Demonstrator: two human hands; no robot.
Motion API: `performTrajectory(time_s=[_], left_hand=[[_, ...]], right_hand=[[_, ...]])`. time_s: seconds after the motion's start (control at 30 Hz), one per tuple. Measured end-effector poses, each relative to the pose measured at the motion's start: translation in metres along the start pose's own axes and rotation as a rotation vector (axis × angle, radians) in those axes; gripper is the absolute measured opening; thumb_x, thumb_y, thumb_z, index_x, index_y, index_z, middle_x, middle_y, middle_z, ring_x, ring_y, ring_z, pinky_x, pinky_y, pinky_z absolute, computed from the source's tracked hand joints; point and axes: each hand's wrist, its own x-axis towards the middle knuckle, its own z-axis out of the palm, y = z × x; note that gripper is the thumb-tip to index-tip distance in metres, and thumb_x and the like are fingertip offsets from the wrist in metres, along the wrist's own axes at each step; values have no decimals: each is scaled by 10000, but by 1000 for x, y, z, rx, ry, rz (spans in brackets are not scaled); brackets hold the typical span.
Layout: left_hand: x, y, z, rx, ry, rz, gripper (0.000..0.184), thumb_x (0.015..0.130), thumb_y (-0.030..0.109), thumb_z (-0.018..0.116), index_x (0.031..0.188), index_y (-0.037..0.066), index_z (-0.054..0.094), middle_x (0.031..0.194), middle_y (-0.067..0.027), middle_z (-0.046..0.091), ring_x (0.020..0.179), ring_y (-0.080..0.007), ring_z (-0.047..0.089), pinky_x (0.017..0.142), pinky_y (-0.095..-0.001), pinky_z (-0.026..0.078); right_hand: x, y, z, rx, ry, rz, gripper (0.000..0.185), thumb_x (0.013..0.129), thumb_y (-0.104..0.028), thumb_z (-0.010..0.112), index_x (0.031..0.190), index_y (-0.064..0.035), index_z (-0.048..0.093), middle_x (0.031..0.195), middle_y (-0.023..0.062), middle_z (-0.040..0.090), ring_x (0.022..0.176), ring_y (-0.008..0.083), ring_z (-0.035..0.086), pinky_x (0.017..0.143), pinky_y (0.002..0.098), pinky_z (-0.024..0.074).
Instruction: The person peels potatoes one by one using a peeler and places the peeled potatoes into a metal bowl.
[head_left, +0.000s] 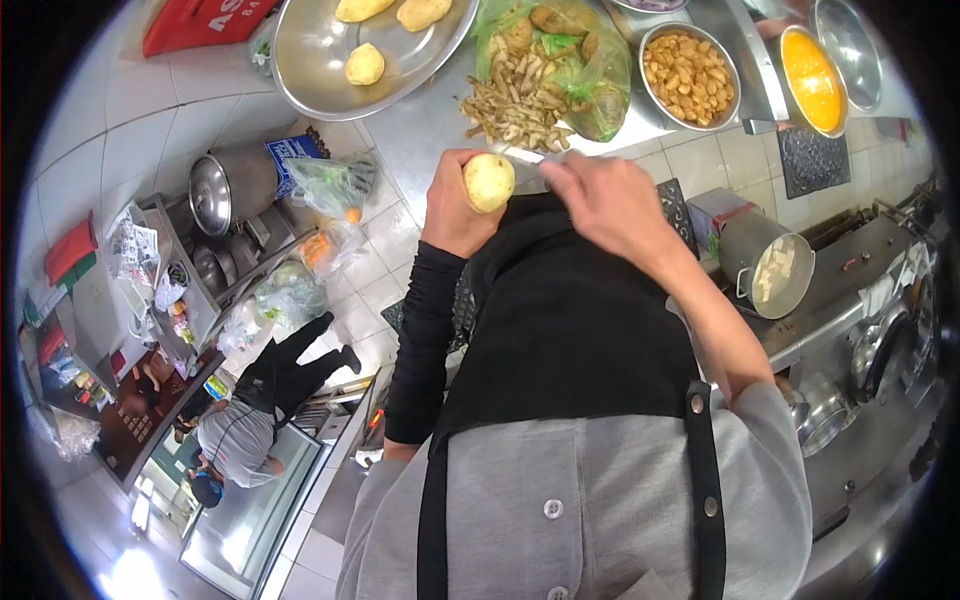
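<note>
"Where's the round, peeled, pale-yellow potato point(489, 182)?"
"Gripped in the left hand point(455, 205), near the shiny metal counter point(425, 125)."
"The right hand point(612, 205)?"
"Beside it, forearm slanting inward, curled round a slim tool point(524, 154), blurred, mostly hidden."

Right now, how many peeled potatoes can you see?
4: the held potato in the left hand; three in the big bowl: the lower potato, the upper-left potato and the upper-right potato. The bowl's top is cut off, so some may be hidden.

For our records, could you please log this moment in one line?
left hand: holds peeled potato | right hand: holds thin tool | counter: peelings, green bag
</note>
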Motion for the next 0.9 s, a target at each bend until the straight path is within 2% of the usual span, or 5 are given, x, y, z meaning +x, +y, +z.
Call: performTrajectory(time_s=[0.17,0.3,0.5,0.73,0.9], left_hand=[[0,-11,1,-3,-41,-43,570,719,64,848,1225,26,587,1118,-152,699,1017,-335,724,906,-413,575],[-11,-31,2,48,-116,-67,583,724,84,857,1232,9,582,1126,-183,699,1062,-353,712,946,-418,566],[7,-19,14,67,-105,-150,554,722,133,827,1210,7,597,1111,-191,720,1027,-364,721,913,-431,571],[9,-28,23,114,26,118,557,731,99,820,1234,7,600,1173,-189,630,1105,-381,634,968,-450,532],[-2,-19,16,-92,27,-98,675,775,169,938,1319,8,574,1244,-190,636,1171,-314,650,1020,-411,533]], right_hand=[[20,31,23,-178,-33,132,558,1091,-423,533,808,2,761,719,268,700,727,473,720,679,567,577],[26,-34,-41,193,-358,207,576,1092,-497,533,917,10,743,820,256,708,838,463,699,763,556,520],[27,-170,-104,356,-571,-973,370,1043,-367,577,1080,-49,761,794,212,682,756,425,683,752,502,557],[22,-215,-93,339,-717,-1163,375,1041,-392,595,1005,-49,741,752,208,666,728,426,677,715,508,544],[19,-224,-86,353,-782,-1218,390,1040,-410,608,951,-49,727,722,206,655,708,426,672,689,512,534]])
